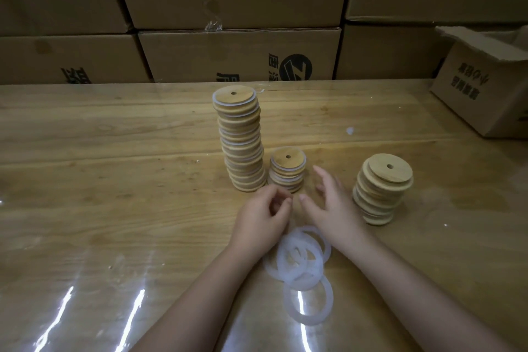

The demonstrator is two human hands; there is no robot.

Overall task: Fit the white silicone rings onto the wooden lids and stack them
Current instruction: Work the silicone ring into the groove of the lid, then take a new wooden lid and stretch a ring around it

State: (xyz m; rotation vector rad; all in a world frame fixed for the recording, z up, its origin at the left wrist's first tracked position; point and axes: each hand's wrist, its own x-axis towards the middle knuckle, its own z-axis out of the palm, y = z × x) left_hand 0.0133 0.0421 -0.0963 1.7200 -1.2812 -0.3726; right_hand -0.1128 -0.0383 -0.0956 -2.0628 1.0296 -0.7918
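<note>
A tall stack of ringed wooden lids [242, 143] stands mid-table. Right of it is a short stack of ringed lids [287, 173]. Further right, a stack of bare wooden lids [381, 194] has no rings showing. Several loose white silicone rings [303, 263] lie in a pile near me. My left hand [264, 216] hovers just in front of the short stack, fingers loosely curled, holding nothing that I can see. Beside it, my right hand [331, 203] has its fingers spread and relaxed, between the short stack and the bare lids.
The wooden table [114, 180] is covered with clear glossy film. Stacked cardboard boxes [237, 54] form a wall along its far edge. An open cardboard box [483, 88] sits on the table at the far right.
</note>
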